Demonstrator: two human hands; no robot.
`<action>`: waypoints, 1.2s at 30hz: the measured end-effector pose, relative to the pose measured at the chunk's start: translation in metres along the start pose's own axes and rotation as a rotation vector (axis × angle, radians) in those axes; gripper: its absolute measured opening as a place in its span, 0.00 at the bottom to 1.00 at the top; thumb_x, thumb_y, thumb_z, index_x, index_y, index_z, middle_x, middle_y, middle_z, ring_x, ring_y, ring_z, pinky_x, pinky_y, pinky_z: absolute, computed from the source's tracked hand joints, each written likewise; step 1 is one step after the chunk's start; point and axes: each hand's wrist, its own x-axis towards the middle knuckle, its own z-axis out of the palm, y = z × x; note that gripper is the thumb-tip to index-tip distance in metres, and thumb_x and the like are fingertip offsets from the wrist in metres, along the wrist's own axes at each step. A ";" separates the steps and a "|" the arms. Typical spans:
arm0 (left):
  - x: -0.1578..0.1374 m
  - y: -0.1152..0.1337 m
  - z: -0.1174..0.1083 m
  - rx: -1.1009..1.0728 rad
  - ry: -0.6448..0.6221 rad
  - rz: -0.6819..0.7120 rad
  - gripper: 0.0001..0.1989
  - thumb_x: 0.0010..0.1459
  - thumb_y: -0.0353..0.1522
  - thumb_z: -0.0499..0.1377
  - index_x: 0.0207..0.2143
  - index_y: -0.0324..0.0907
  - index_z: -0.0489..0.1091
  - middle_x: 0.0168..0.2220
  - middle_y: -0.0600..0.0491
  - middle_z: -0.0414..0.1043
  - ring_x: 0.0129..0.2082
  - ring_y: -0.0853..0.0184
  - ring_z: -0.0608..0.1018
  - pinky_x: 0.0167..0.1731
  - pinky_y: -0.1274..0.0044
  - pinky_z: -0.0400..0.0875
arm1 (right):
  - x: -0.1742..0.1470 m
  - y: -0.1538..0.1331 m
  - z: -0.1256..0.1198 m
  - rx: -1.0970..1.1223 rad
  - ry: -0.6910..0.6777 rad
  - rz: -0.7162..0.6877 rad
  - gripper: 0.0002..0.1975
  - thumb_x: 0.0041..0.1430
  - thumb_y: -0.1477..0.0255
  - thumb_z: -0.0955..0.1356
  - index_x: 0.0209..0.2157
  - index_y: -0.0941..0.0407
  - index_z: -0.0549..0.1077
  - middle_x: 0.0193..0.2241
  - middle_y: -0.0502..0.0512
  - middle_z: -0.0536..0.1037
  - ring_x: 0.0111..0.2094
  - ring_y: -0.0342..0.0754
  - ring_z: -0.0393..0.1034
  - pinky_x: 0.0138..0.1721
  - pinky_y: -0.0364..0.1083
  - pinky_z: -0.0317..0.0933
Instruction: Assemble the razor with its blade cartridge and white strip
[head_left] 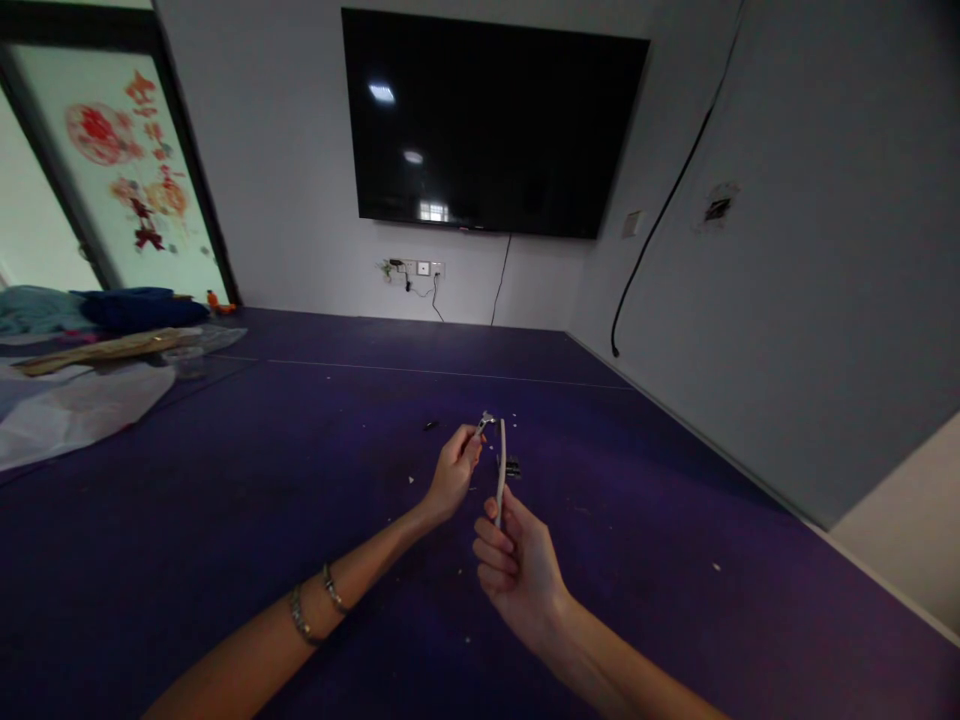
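My left hand [454,468] is closed around the lower end of a small silver wrench-like tool [485,420], its wider head pointing up and away. Just right of it, my right hand [525,560] pinches a thin pale strip [502,460] between thumb and fingers. The strip stands nearly upright, its top close to the tool's head; whether they touch I cannot tell. Behind the strip, a small black ridged piece [513,467] is partly covered. Another small dark piece [430,426] lies on the purple floor [300,500] beyond my left hand.
Little pale scraps [716,567] are scattered over the floor. At the left lie white sheeting [90,405], a brown flat piece [105,350] and blue cloth [142,308]. A television [495,120] hangs above wall sockets [424,268]. A black cable [660,225] dangles down the right wall.
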 end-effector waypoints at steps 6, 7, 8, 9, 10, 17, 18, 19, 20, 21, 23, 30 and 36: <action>-0.002 -0.001 0.001 0.004 -0.013 -0.004 0.13 0.57 0.42 0.51 0.32 0.40 0.63 0.21 0.60 0.54 0.19 0.75 0.58 0.19 0.82 0.53 | 0.003 -0.008 0.004 0.002 -0.016 -0.039 0.12 0.56 0.65 0.64 0.23 0.57 0.62 0.12 0.38 0.47 0.12 0.33 0.35 0.12 0.34 0.31; -0.002 -0.001 0.001 0.005 -0.012 -0.002 0.13 0.57 0.42 0.51 0.32 0.40 0.63 0.21 0.60 0.54 0.19 0.75 0.58 0.19 0.82 0.53 | 0.003 -0.007 0.004 0.002 -0.018 -0.037 0.13 0.56 0.65 0.64 0.23 0.57 0.61 0.12 0.38 0.47 0.12 0.33 0.35 0.12 0.34 0.31; -0.002 0.000 0.001 0.005 -0.010 0.003 0.13 0.57 0.42 0.51 0.32 0.40 0.63 0.21 0.60 0.54 0.19 0.75 0.58 0.19 0.82 0.53 | 0.003 -0.005 0.004 0.004 -0.017 -0.031 0.13 0.56 0.65 0.64 0.23 0.57 0.61 0.12 0.38 0.47 0.12 0.33 0.35 0.12 0.34 0.31; -0.002 0.000 0.001 0.002 -0.006 0.007 0.13 0.58 0.42 0.50 0.32 0.40 0.63 0.20 0.60 0.54 0.19 0.75 0.58 0.19 0.82 0.53 | 0.003 -0.002 0.003 0.007 -0.012 -0.020 0.13 0.56 0.64 0.64 0.23 0.57 0.61 0.12 0.38 0.47 0.12 0.33 0.35 0.12 0.34 0.31; -0.001 0.000 0.001 -0.003 0.000 0.011 0.13 0.58 0.41 0.50 0.32 0.40 0.63 0.20 0.60 0.54 0.19 0.75 0.58 0.19 0.82 0.53 | 0.002 0.001 0.003 0.012 -0.006 -0.009 0.13 0.55 0.64 0.64 0.23 0.57 0.61 0.12 0.38 0.47 0.12 0.33 0.35 0.12 0.34 0.31; -0.002 0.000 0.001 0.003 -0.024 0.002 0.13 0.58 0.41 0.50 0.32 0.40 0.63 0.20 0.60 0.54 0.18 0.76 0.58 0.19 0.82 0.54 | 0.004 -0.003 0.004 0.055 -0.003 -0.042 0.13 0.58 0.66 0.61 0.22 0.57 0.61 0.12 0.39 0.47 0.11 0.33 0.35 0.12 0.34 0.30; -0.003 0.000 0.001 0.010 -0.032 0.003 0.13 0.58 0.41 0.50 0.32 0.40 0.63 0.20 0.60 0.55 0.18 0.76 0.58 0.19 0.82 0.54 | 0.004 -0.004 0.004 0.055 -0.001 -0.048 0.13 0.58 0.66 0.61 0.22 0.57 0.61 0.12 0.39 0.47 0.11 0.33 0.35 0.12 0.34 0.30; -0.004 -0.001 0.002 0.015 -0.033 0.005 0.13 0.58 0.41 0.50 0.32 0.41 0.63 0.20 0.60 0.55 0.18 0.75 0.58 0.20 0.82 0.54 | 0.005 -0.003 0.004 0.050 0.000 -0.049 0.13 0.58 0.65 0.61 0.22 0.57 0.61 0.12 0.39 0.47 0.11 0.33 0.35 0.12 0.34 0.30; -0.004 -0.001 0.002 0.017 -0.028 0.008 0.13 0.58 0.41 0.50 0.32 0.41 0.63 0.20 0.60 0.55 0.18 0.75 0.58 0.20 0.82 0.54 | 0.004 -0.001 0.003 0.041 0.002 -0.046 0.13 0.57 0.65 0.62 0.22 0.57 0.61 0.12 0.39 0.47 0.12 0.33 0.35 0.12 0.34 0.30; -0.004 -0.001 0.002 0.016 -0.018 0.010 0.13 0.58 0.42 0.50 0.32 0.41 0.63 0.20 0.60 0.55 0.18 0.75 0.58 0.19 0.82 0.54 | 0.003 0.003 0.002 0.031 0.004 -0.041 0.13 0.56 0.64 0.63 0.23 0.57 0.61 0.12 0.39 0.47 0.12 0.33 0.36 0.12 0.34 0.31; -0.003 -0.001 0.002 0.010 0.017 0.003 0.13 0.57 0.42 0.51 0.32 0.41 0.63 0.20 0.60 0.55 0.18 0.75 0.58 0.19 0.82 0.54 | 0.001 0.009 0.001 0.010 0.018 -0.025 0.13 0.55 0.63 0.64 0.24 0.56 0.62 0.11 0.38 0.48 0.12 0.33 0.36 0.12 0.35 0.31; -0.003 0.001 0.002 0.027 0.013 -0.016 0.13 0.57 0.42 0.51 0.32 0.41 0.64 0.21 0.59 0.56 0.19 0.75 0.59 0.19 0.82 0.54 | 0.006 0.003 0.005 0.025 0.013 -0.081 0.13 0.57 0.65 0.62 0.23 0.57 0.60 0.11 0.39 0.48 0.12 0.33 0.35 0.12 0.35 0.30; -0.002 -0.002 0.001 0.037 0.031 -0.006 0.13 0.57 0.42 0.51 0.32 0.40 0.63 0.21 0.60 0.54 0.19 0.75 0.58 0.18 0.83 0.53 | 0.005 0.011 0.002 0.014 0.015 -0.050 0.12 0.55 0.64 0.63 0.24 0.56 0.61 0.11 0.39 0.49 0.12 0.33 0.36 0.12 0.35 0.31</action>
